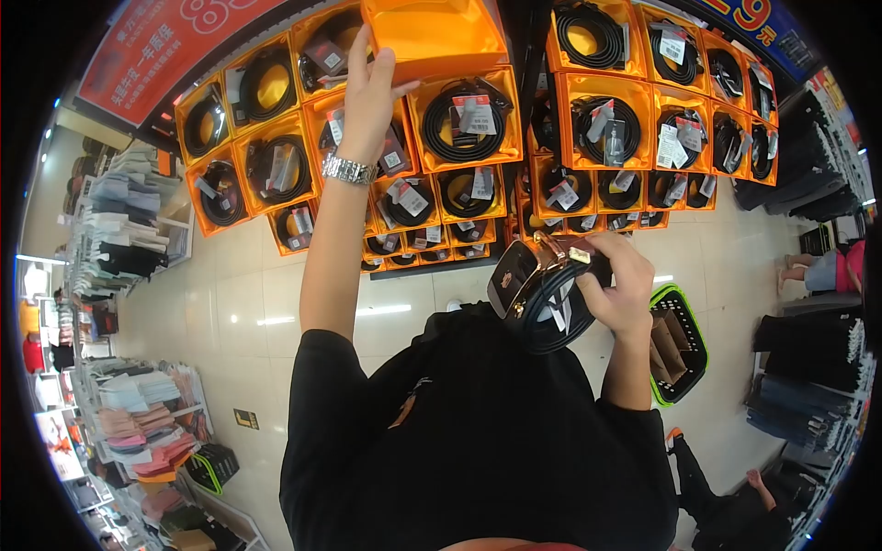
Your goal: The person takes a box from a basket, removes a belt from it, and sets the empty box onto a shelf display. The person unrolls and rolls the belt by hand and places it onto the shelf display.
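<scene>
My left hand (369,106), with a silver metal watch on its wrist, reaches up to the display. Its fingers are stretched and apart at the lower left corner of an orange satin-lined box (436,37) with no belt in it. Just below is another orange box holding a coiled black belt (464,124) with a white price tag. My right hand (625,285) is closed around coiled black belts (551,317) in front of my chest. Gold-coloured buckle parts and a dark brown tag with a gold emblem show on them; their exact number is unclear.
Tiered orange boxes with coiled belts (602,129) fill the rack ahead. A black basket with a green rim (680,344) stands on the floor at right, brown cardboard inside. Clothing racks (138,248) line both sides. Other people (735,505) are at the right.
</scene>
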`<state>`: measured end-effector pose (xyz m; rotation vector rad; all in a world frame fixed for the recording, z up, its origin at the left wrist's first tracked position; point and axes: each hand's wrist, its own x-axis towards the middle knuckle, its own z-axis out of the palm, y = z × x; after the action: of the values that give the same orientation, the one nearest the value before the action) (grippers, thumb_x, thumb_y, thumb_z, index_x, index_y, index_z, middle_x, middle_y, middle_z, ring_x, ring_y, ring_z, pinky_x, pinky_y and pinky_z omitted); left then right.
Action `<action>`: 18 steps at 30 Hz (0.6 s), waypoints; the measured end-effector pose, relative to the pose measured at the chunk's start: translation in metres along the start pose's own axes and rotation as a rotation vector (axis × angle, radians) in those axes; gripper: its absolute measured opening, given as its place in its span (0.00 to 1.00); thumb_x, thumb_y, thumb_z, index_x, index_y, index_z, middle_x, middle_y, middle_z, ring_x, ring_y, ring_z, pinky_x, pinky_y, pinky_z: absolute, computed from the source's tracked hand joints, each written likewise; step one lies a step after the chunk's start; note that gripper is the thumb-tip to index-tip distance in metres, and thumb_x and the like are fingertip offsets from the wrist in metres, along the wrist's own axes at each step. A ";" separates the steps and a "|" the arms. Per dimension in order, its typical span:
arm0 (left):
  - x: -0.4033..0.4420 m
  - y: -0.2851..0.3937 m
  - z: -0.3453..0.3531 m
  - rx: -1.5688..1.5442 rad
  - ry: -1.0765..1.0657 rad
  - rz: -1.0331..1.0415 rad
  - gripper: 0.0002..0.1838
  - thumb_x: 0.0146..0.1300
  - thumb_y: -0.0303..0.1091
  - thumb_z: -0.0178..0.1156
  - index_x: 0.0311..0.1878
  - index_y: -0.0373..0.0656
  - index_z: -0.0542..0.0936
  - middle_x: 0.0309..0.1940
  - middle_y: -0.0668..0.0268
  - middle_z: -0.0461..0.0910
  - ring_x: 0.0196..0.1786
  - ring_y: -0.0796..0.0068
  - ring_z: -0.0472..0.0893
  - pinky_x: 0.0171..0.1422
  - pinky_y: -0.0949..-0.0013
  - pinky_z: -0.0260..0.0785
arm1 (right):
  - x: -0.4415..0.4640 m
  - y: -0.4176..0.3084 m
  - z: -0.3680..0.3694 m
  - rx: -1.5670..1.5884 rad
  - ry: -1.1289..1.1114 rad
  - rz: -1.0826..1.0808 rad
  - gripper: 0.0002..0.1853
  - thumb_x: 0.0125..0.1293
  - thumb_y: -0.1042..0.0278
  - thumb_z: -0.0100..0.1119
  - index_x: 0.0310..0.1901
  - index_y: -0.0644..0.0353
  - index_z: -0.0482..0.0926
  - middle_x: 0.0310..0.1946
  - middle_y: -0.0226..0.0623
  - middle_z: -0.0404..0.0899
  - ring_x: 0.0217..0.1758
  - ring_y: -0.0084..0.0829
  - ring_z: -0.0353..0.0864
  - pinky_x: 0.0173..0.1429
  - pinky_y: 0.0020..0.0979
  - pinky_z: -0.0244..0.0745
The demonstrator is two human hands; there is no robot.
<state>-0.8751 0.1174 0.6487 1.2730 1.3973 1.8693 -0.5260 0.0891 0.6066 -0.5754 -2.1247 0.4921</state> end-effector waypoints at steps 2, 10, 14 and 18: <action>0.009 -0.007 0.004 0.110 0.060 0.016 0.31 0.72 0.45 0.46 0.73 0.46 0.51 0.58 0.52 0.71 0.56 0.65 0.77 0.52 0.66 0.77 | -0.004 0.000 -0.002 -0.008 -0.017 0.018 0.19 0.40 0.76 0.65 0.39 0.67 0.77 0.35 0.46 0.80 0.35 0.43 0.82 0.39 0.34 0.78; 0.012 -0.017 -0.003 1.276 0.096 0.502 0.16 0.62 0.46 0.59 0.51 0.52 0.80 0.31 0.66 0.73 0.33 0.66 0.78 0.35 0.62 0.72 | -0.015 0.004 -0.007 -0.026 0.001 0.016 0.19 0.41 0.76 0.65 0.40 0.68 0.77 0.35 0.47 0.80 0.35 0.44 0.82 0.39 0.34 0.77; 0.022 -0.018 -0.002 1.318 -0.105 0.815 0.08 0.58 0.37 0.63 0.40 0.49 0.83 0.29 0.68 0.73 0.33 0.67 0.76 0.37 0.64 0.67 | -0.019 0.006 -0.008 -0.028 0.009 0.024 0.19 0.41 0.76 0.65 0.40 0.68 0.77 0.35 0.47 0.80 0.35 0.44 0.82 0.39 0.34 0.78; 0.037 -0.018 -0.003 1.361 -0.122 0.886 0.06 0.56 0.36 0.62 0.36 0.48 0.82 0.28 0.69 0.74 0.34 0.67 0.76 0.38 0.64 0.66 | -0.021 0.006 -0.008 -0.033 0.006 0.021 0.20 0.41 0.76 0.65 0.40 0.68 0.77 0.34 0.47 0.80 0.34 0.44 0.82 0.38 0.34 0.78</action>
<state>-0.8972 0.1523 0.6464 2.9266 2.3644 0.9469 -0.5068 0.0834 0.5949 -0.6181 -2.1262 0.4673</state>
